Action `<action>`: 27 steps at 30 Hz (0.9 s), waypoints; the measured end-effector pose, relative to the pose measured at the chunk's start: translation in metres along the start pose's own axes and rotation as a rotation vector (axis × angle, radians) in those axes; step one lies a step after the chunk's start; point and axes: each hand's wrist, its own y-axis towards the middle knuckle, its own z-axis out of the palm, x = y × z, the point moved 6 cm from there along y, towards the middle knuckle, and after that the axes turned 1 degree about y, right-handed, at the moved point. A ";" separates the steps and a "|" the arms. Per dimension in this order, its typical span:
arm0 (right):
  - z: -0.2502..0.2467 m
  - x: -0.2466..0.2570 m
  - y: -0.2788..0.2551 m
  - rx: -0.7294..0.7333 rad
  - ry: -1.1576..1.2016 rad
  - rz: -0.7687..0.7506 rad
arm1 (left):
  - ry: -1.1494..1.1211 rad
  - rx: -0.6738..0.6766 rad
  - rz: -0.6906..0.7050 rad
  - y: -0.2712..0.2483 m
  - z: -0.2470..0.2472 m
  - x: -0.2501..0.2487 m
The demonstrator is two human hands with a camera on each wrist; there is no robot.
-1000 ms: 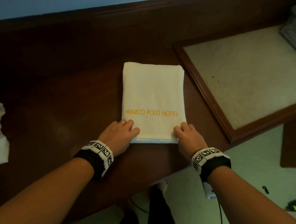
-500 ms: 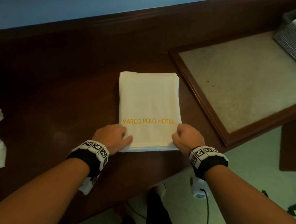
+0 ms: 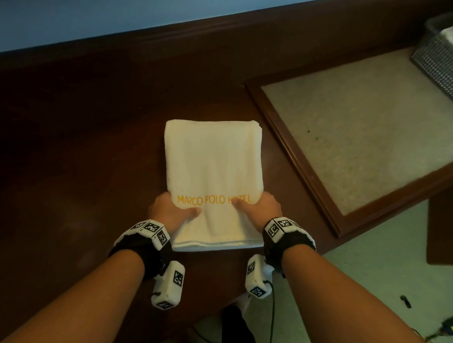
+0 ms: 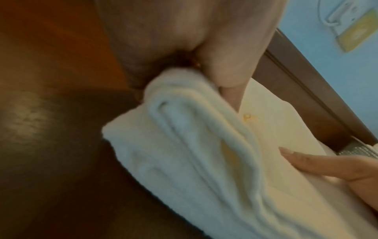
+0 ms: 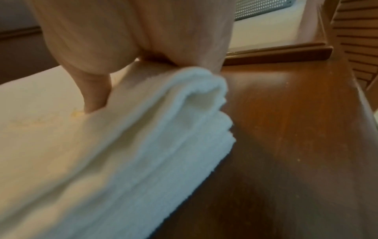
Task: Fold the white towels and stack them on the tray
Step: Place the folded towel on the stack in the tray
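The folded towel is soft and floppy, thick in its layers and probably light, so it will sag wherever you leave it unsupported. Take it at both side edges near the front, fingers under the stack and thumbs on top, so the layers lift together.

It is a white, plush rectangle with orange "MARCO POLO HOTEL" lettering, lying on the dark wooden desk near its front edge.

Your left hand and right hand each pinch a side edge, thumbs pressed on the top face and fingers tucked beneath.

The tray, wood-framed with a pale base, sits just to the right.
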 end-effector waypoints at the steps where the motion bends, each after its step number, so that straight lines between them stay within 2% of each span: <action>1: -0.001 0.001 -0.001 0.004 0.013 -0.006 | -0.037 0.000 0.013 -0.001 0.001 -0.002; 7: -0.021 0.027 -0.025 -0.082 0.015 -0.059 | -0.160 -0.069 0.154 -0.022 -0.006 -0.029; 15: -0.088 0.072 -0.069 -0.183 0.028 -0.169 | -0.186 -0.049 0.415 -0.068 -0.055 -0.113; 21: -0.164 0.093 -0.107 -0.278 0.147 -0.253 | -0.193 -0.020 0.573 -0.114 -0.070 -0.191; 27: -0.270 0.088 -0.133 -0.422 0.145 -0.309 | -0.225 0.018 0.722 -0.164 -0.045 -0.285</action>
